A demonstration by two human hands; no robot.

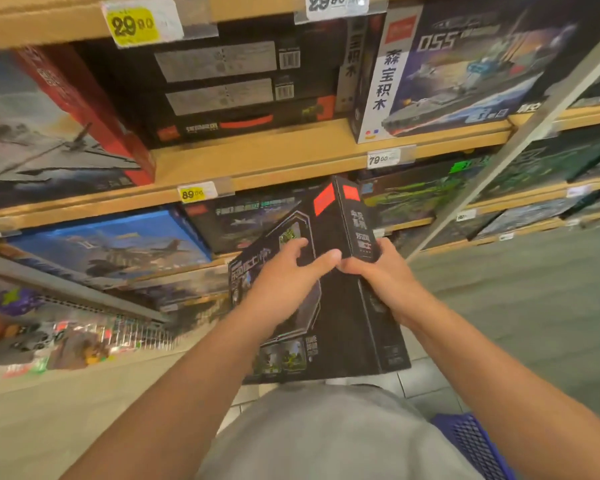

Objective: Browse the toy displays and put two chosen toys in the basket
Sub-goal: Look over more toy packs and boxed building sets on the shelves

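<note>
Two-hand grip on black toy box [326,282]

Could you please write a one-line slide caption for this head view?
Both hands, left and right, hold a black toy box before the shelves; blue basket waits below.

Wooden shelves [257,157] are carrying boxed building sets. A white-spined warship box [447,67] is standing upright on the middle shelf, beside a stack of black boxes [229,84] lying flat. A red-edged aircraft box [49,119] is leaning at far left. Below, a blue jet box [111,244] is facing outward. Yellow price tags [134,26] reading 29.90 and 89 are hanging on the shelf edges. Grey floor tiles [420,379] are showing underneath.
</note>
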